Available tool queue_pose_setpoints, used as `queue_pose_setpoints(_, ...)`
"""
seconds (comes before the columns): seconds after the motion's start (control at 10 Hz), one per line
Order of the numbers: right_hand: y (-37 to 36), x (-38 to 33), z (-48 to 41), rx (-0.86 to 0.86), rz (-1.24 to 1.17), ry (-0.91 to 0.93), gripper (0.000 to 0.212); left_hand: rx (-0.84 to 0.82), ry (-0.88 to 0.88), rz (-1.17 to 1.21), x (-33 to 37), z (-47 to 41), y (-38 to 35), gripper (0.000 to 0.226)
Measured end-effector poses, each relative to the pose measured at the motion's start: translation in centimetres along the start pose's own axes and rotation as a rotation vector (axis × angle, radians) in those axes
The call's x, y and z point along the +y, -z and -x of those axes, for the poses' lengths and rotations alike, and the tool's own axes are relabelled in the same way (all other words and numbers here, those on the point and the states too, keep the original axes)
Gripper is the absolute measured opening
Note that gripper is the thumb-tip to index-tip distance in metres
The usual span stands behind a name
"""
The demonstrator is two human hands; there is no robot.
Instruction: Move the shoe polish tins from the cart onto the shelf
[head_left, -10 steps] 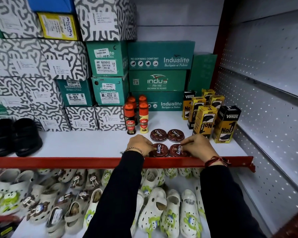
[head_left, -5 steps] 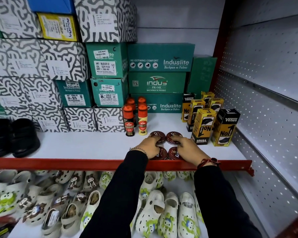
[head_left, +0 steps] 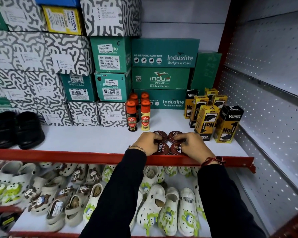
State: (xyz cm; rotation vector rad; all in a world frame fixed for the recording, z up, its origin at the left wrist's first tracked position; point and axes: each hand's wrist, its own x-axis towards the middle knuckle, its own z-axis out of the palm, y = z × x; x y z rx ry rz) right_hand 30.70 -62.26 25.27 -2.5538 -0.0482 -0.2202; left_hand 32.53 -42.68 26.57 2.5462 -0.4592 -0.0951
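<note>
Four round brown "Cherry" shoe polish tins lie flat in a two-by-two square on the white shelf [head_left: 93, 140], just behind its red front edge [head_left: 58, 156]. My left hand [head_left: 147, 143] covers the left side: its fingertips press on the rear left tin [head_left: 156, 134], its thumb lies by the front left tin [head_left: 163, 148]. My right hand [head_left: 191, 143] mirrors it, fingers on the rear right tin [head_left: 173, 134], palm over the front right tin [head_left: 176, 149]. The cart is out of view.
Kiwi polish bottles [head_left: 132, 117] stand right behind the tins, and yellow-black Venus boxes [head_left: 225, 124] stand to the right. Stacked shoe boxes [head_left: 110, 55] fill the back, and black shoes [head_left: 15, 129] sit at the left. Clogs [head_left: 153, 203] line the lower shelf.
Both hands slid forward from the two front tins until their fingers reached the two rear tins. In the last half second they have hardly moved.
</note>
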Motion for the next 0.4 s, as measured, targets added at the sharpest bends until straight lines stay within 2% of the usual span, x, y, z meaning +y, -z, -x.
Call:
queue_pose_setpoints(0.1, 0.3, -0.1, 0.1, -0.006, -0.012, 0.009, 0.046, 0.0, -0.006, -0.003, 0.0, 0.2, 0.1, 0.047)
queue_pose_setpoints(0.3, 3.0, -1.6, 0.2, 0.136, -0.064, 0.14, 0.035, 0.139, -0.119, 0.157, 0.5, 0.4, 1.7, 0.045)
queue_pose_setpoints(0.4, 6.3, -3.3, -0.5, 0.266, 0.007, 0.217, 0.039, 0.364, -0.185, 0.12, 2.1, -0.4, 3.9, 0.045)
